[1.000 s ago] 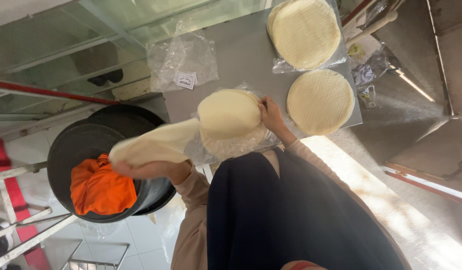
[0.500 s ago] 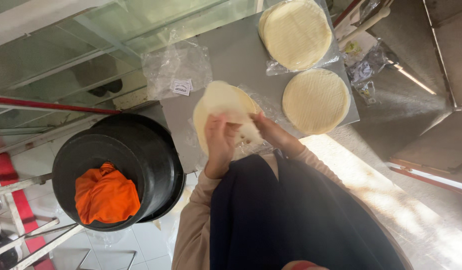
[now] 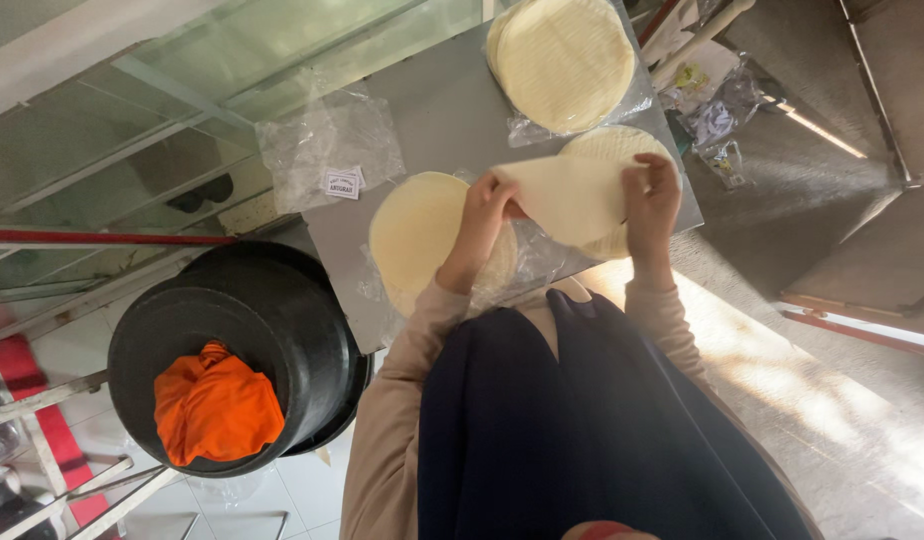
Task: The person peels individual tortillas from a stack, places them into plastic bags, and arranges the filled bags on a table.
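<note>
Both my hands hold one thin, pale, round dough sheet [image 3: 567, 195] a little above the grey table [image 3: 447, 100]. My left hand [image 3: 479, 212] pinches its left edge and my right hand [image 3: 650, 200] grips its right edge. The sheet hangs between two stacks of the same sheets: one stack [image 3: 414, 232] lies on clear plastic under my left hand, the other stack [image 3: 607, 145] is partly hidden behind the held sheet. A third stack [image 3: 562, 60] lies on plastic at the table's far end.
An empty clear plastic bag [image 3: 322, 150] with a small white label lies on the table's left part. A large black round pan [image 3: 272, 320] stands to the left of me with an orange cloth [image 3: 217, 408] in it. Crumpled wrappers [image 3: 717, 110] lie off the right edge.
A second ago my left hand reached toward the black pan with a drooping sheet. Then both hands met at the left stack. Now they hold a sheet lifted to the right.
</note>
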